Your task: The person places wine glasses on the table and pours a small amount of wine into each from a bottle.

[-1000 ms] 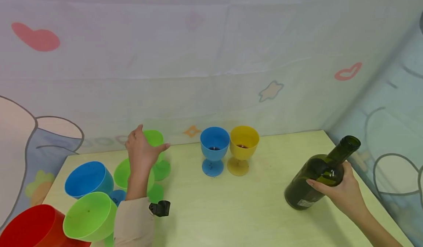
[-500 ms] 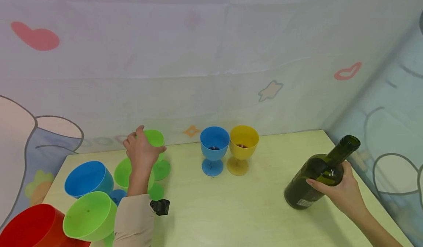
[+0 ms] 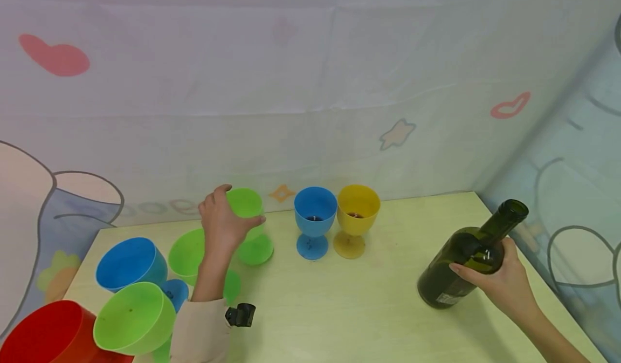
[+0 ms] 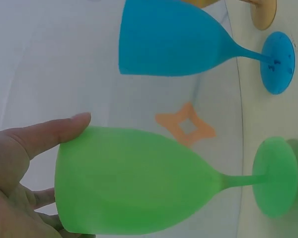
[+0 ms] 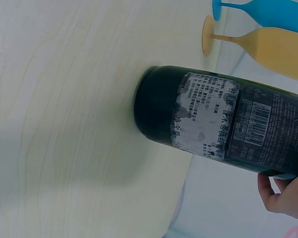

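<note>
My left hand (image 3: 224,224) grips a green goblet (image 3: 245,204) by the rim of its bowl, thumb on the right side. In the left wrist view the goblet (image 4: 134,181) has its thumb-side rim under my thumb, and its foot is close to the table; whether it touches I cannot tell. A blue goblet (image 3: 314,207) and a yellow goblet (image 3: 358,207), each with dark liquid inside, stand just to the right. At the table's right side my right hand (image 3: 504,282) holds a dark green wine bottle (image 3: 461,266) around its upper body. Labels show on the bottle in the right wrist view.
At the left stand several more goblets: a blue one (image 3: 131,263), a green one (image 3: 133,320), a red one (image 3: 43,333) and another green one (image 3: 186,255) partly behind my left forearm. A printed cloth wall (image 3: 310,82) rises behind the table (image 3: 330,309).
My left hand has closed on the green goblet at the back and moved it rightward, toward the blue one. The right hand and bottle stay in place.
</note>
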Action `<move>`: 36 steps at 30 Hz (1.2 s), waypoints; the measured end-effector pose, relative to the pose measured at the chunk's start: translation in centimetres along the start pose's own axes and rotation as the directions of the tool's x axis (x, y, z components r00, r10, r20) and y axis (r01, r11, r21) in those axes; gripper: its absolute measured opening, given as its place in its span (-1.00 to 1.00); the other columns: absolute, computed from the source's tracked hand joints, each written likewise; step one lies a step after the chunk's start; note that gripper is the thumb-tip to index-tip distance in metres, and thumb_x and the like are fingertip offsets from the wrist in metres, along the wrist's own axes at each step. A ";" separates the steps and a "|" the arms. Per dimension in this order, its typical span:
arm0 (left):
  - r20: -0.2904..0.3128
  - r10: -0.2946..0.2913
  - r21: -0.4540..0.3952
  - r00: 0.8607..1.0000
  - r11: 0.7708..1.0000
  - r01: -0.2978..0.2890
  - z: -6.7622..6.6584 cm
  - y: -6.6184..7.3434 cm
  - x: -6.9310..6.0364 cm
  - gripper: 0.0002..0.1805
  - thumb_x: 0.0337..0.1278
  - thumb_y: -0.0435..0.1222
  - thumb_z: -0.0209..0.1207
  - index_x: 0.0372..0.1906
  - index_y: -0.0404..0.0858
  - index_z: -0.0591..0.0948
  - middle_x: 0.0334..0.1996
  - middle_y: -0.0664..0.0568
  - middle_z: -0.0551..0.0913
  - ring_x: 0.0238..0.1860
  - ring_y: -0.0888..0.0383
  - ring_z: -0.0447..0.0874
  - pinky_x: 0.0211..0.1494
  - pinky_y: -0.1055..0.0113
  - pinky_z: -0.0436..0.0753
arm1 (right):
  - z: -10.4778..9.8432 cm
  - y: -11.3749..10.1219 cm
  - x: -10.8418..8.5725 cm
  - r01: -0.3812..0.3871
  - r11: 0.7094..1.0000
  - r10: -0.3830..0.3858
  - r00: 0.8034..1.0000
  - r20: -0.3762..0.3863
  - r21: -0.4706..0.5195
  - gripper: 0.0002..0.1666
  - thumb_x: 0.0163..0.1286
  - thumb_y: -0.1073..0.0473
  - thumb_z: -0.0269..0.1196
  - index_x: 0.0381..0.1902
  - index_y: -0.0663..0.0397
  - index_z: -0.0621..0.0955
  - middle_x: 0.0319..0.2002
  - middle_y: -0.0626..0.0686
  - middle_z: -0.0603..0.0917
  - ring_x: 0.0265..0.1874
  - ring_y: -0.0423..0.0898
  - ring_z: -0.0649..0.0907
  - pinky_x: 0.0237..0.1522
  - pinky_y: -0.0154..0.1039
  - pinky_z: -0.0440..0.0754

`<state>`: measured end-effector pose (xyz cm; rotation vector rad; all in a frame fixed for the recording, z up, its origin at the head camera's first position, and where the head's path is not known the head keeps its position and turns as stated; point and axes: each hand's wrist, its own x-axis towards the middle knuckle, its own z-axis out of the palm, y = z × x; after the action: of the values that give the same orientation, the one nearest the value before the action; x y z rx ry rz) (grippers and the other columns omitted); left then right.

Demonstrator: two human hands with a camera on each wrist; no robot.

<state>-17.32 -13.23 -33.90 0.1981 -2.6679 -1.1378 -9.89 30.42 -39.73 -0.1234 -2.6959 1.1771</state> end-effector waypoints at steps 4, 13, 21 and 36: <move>-0.001 0.039 -0.032 0.999 0.999 -0.039 0.0 0.3 -0.8 -0.08 -0.27 -0.26 0.42 0.23 -0.46 0.20 0.16 -0.35 0.23 0.22 -0.26 0.00 0.16 -0.09 0.20 | -0.1 -0.1 0.0 -0.001 1.000 0.001 1.000 0.004 0.004 -0.04 0.06 0.11 0.39 0.21 0.30 0.06 0.01 0.28 0.36 -0.10 0.14 0.44 -0.38 -0.46 0.38; 0.048 0.086 -0.122 0.995 0.989 -0.079 -0.2 1.0 -3.0 -0.05 -0.28 -0.24 0.44 0.26 -0.44 0.19 0.20 -0.26 0.26 0.21 -0.19 0.05 0.13 -0.06 0.28 | 0.0 -0.3 0.0 0.012 1.000 -0.012 1.000 0.011 0.010 -0.04 0.05 0.12 0.39 0.21 0.29 0.06 0.00 0.29 0.36 -0.10 0.22 0.45 -0.40 -0.47 0.39; 0.102 0.117 -0.177 0.988 0.979 -0.098 0.1 1.1 -5.0 -0.02 -0.32 -0.21 0.46 0.27 -0.38 0.18 0.21 -0.18 0.25 0.23 -0.10 0.05 0.18 -0.03 0.27 | 0.1 -0.4 0.0 0.028 1.000 -0.028 1.000 0.004 -0.007 -0.07 0.03 0.13 0.41 0.19 0.25 0.09 -0.02 0.24 0.38 -0.21 -0.16 0.45 -0.39 -0.48 0.42; 0.165 0.191 -0.219 0.968 0.964 -0.153 1.0 0.7 -7.5 -0.02 -0.41 -0.12 0.49 0.24 -0.22 0.22 0.19 -0.06 0.24 0.22 -0.02 0.16 0.17 -0.06 0.28 | 1.3 -2.1 -0.9 0.161 0.987 -0.161 0.987 -0.014 -0.023 -0.05 -0.12 0.21 0.49 0.11 0.31 0.16 -0.11 0.32 0.47 -0.21 0.17 0.52 -0.40 -0.40 0.45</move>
<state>-10.41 -10.43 -35.26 -0.1827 -2.6325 -1.4228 -9.25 27.93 -39.19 0.0809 -2.6482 1.0946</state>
